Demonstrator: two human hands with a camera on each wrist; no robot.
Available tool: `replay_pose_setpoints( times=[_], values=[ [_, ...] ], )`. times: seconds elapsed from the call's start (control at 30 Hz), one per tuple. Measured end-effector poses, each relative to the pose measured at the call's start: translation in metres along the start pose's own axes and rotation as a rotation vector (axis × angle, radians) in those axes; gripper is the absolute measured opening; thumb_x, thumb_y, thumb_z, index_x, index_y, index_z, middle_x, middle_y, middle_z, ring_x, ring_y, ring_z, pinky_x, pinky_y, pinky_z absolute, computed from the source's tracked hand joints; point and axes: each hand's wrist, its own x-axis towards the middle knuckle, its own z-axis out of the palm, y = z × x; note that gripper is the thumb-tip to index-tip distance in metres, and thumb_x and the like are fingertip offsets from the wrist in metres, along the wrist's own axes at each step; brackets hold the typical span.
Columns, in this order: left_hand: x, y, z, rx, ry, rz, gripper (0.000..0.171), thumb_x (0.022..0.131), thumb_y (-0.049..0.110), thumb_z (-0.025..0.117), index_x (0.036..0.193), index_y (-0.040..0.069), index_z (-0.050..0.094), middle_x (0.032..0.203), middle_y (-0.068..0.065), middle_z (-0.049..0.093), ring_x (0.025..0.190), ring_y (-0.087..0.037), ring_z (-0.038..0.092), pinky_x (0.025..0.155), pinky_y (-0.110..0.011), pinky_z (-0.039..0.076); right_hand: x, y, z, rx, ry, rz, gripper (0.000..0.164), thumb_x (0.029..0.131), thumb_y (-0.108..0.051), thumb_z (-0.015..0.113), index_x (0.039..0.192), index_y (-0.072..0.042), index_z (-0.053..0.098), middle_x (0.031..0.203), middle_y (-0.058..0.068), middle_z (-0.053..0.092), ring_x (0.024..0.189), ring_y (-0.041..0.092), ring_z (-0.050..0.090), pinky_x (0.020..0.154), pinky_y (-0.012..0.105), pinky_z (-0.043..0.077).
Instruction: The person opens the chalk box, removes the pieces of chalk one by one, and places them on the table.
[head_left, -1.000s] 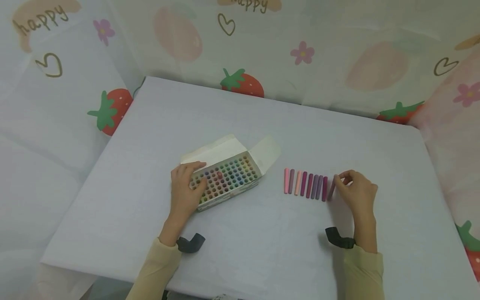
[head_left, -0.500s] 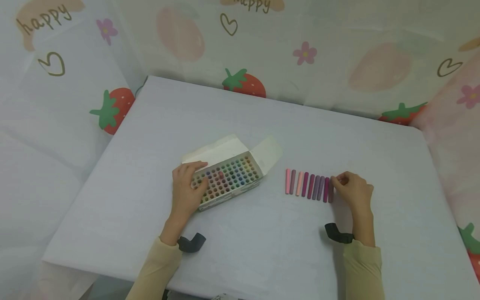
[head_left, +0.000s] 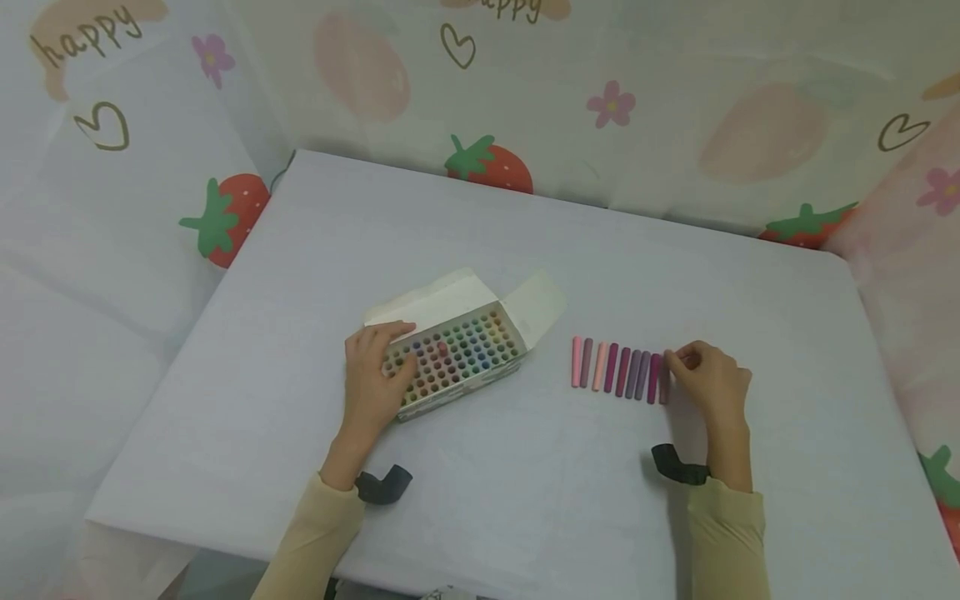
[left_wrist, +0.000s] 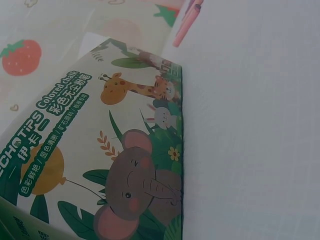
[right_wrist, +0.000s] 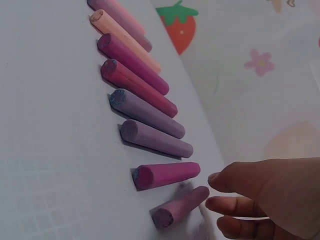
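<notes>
My left hand [head_left: 371,379] rests over the left end of an open chalk box [head_left: 465,383], fingers along its back edge and thumb over the upright sticks. The left wrist view shows the box's printed side [left_wrist: 135,165], with animals and the words "Colored chalk"; no part of that hand appears there. At the right end of a row of chalk sticks, my right hand [head_left: 708,375] has its fingertips at the far end of a dull purple chalk stick [right_wrist: 180,207]. Thumb and forefinger stand slightly apart there. Beside that stick lies a magenta chalk stick [right_wrist: 167,175].
Pink, peach, magenta and purple chalk sticks [head_left: 607,367] continue the row leftward. One red chalk stick [head_left: 442,350] stands above the others in the box. The box's lid [head_left: 435,300] and end flap [head_left: 536,308] lie folded back on the white table [head_left: 525,500].
The dull purple chalk stick has come leftward with my right hand and now lies against the row's end. In the last half second that hand has drawn slightly right. My left hand stays put.
</notes>
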Motion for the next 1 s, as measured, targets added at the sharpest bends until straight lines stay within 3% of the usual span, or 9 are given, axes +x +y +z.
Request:
replay_pose_setpoints(
  times=[0.3, 0.7, 0.83, 1.0],
  values=[
    [-0.001, 0.000, 0.000, 0.004, 0.000, -0.014, 0.035, 0.081, 0.010, 0.062, 0.115, 0.015, 0.061, 0.117, -0.004, 0.055, 0.119, -0.027, 0.034, 0.097, -0.051, 0.028, 0.000, -0.008, -0.002, 0.007, 0.072, 0.013, 0.037, 0.090, -0.037, 0.052, 0.095, -0.002, 0.062, 0.081, 0.016, 0.062, 0.075, 0.030, 0.050, 0.076, 0.050, 0.028],
    [-0.001, -0.001, 0.000, 0.006, 0.003, -0.001, 0.034, 0.081, 0.011, 0.062, 0.115, 0.015, 0.061, 0.117, -0.005, 0.056, 0.120, -0.028, 0.034, 0.097, -0.052, 0.027, -0.006, -0.042, -0.009, 0.102, 0.250, -0.072, 0.034, 0.090, -0.033, 0.055, 0.094, -0.001, 0.065, 0.079, 0.016, 0.063, 0.072, 0.029, 0.052, 0.082, 0.052, 0.028],
    [-0.001, -0.001, 0.000, 0.000, 0.005, 0.001, 0.035, 0.081, 0.010, 0.062, 0.115, 0.015, 0.061, 0.117, -0.005, 0.055, 0.120, -0.028, 0.034, 0.097, -0.051, 0.027, -0.009, -0.056, -0.010, 0.132, 0.324, -0.138, 0.030, 0.088, -0.029, 0.058, 0.090, -0.001, 0.065, 0.075, 0.015, 0.062, 0.068, 0.028, 0.052, 0.079, 0.052, 0.029],
    [-0.001, 0.001, -0.001, 0.000, 0.010, 0.011, 0.035, 0.081, 0.009, 0.062, 0.115, 0.014, 0.061, 0.117, -0.005, 0.056, 0.119, -0.028, 0.034, 0.097, -0.050, 0.027, -0.009, -0.072, -0.012, 0.190, 0.434, -0.284, 0.021, 0.085, -0.021, 0.062, 0.084, 0.000, 0.066, 0.067, 0.014, 0.061, 0.057, 0.024, 0.048, 0.069, 0.043, 0.028]
  ],
)
